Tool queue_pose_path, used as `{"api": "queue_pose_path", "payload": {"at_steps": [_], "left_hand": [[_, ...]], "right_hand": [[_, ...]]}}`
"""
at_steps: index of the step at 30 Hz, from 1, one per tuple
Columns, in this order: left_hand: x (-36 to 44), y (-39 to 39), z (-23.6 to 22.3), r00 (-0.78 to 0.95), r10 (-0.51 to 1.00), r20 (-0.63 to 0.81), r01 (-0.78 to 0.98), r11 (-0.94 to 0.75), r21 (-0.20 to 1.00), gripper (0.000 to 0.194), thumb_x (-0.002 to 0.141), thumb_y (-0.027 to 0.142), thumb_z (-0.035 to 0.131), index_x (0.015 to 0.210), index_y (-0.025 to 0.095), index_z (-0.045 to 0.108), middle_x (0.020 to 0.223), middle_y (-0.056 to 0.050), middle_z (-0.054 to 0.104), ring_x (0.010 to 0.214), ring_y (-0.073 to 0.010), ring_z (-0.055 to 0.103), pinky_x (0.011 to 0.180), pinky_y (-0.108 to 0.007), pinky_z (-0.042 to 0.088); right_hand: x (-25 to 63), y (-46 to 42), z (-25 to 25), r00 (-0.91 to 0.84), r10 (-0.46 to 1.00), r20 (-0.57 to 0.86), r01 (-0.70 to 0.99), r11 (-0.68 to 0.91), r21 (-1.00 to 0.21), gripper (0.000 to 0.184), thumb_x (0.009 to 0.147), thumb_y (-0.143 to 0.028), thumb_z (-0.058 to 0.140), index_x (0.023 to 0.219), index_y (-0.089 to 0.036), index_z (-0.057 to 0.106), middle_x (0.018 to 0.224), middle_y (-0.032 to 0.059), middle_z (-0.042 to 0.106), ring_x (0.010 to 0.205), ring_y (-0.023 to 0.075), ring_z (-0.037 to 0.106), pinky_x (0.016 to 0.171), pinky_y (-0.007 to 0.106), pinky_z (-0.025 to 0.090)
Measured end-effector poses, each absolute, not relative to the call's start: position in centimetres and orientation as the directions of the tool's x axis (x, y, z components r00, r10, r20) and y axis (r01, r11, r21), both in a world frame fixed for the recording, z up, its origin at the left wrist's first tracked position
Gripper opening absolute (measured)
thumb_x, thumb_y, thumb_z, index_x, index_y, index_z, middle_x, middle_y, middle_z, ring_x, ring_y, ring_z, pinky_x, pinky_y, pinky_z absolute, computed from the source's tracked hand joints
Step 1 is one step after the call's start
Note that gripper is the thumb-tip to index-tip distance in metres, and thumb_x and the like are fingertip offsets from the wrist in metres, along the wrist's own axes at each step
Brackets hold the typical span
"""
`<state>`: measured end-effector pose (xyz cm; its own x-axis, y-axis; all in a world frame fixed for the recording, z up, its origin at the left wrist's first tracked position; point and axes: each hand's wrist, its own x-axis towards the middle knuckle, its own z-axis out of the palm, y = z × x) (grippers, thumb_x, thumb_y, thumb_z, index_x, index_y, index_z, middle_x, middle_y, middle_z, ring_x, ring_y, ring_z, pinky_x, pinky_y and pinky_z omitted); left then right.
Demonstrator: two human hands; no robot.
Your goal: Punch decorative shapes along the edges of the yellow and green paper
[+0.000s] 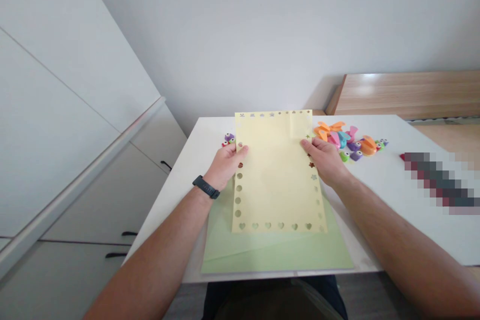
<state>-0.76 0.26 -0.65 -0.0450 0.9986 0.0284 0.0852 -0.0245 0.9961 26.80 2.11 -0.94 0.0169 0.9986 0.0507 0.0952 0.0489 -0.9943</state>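
Note:
A pale yellow sheet of paper is held up in front of me, tilted above the table. Punched shapes run along its borders: hearts at the bottom, circles down the left, stars and flowers on the right, small shapes across the top. My left hand pinches its left edge, thumb on the front. My right hand grips the right edge the same way. Beneath lies a larger light green sheet near the table's front edge. The fingers behind the yellow paper are partly hidden.
Colourful craft punches with toy eyes are heaped behind my right hand. A few more punches show past the left edge of the paper. The white table also bears a blurred dark-and-red object at right. White cabinets stand on the left.

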Motion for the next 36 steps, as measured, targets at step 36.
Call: {"api": "queue_pose_path", "payload": {"at_steps": [36], "left_hand": [[0.2,1.2,-0.6,-0.407,0.91,0.075,-0.349,-0.23,0.909,0.03,0.084,0.045,0.071,0.096,0.022,0.057,0.08,0.004,0.063,0.056,-0.007,0.054,0.045,-0.016,0.038]], "right_hand": [[26.0,-1.4,2.1,-0.403,0.907,0.119,0.132,0.187,-0.974,0.039,0.089,-0.053,0.063,0.082,-0.015,0.065,0.07,0.0041,0.066,0.052,0.0097,0.049,0.046,0.023,0.038]]}}
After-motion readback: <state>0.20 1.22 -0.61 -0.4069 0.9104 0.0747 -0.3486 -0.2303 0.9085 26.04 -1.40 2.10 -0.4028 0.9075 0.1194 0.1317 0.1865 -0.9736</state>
